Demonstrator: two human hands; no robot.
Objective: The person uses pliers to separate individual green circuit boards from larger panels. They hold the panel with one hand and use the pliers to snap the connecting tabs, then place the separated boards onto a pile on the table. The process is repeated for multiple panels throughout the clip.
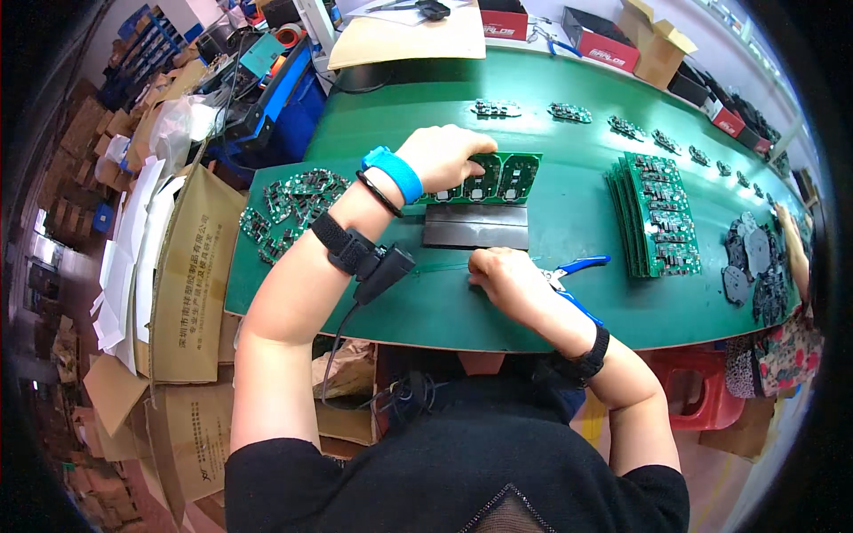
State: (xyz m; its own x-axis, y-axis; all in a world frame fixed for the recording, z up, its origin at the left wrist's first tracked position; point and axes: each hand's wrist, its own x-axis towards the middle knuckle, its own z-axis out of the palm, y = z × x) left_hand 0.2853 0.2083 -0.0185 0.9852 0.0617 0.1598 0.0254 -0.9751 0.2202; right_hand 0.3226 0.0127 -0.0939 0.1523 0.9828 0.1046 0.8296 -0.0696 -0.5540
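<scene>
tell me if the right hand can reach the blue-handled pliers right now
Likely yes: the right hand is close beside the blue-handled pliers and nothing appears to stand between them, though its fingers point away, so it may have to turn.

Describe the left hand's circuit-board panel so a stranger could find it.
Find the green table, then the dark block on it. The circuit-board panel stands upright at that block's far side. Unlike the stacked panels to the right, it is gripped by the left hand.

Electronics workshop: green bench (400, 311), stacked circuit boards (662, 213), pliers (584, 264).
</scene>
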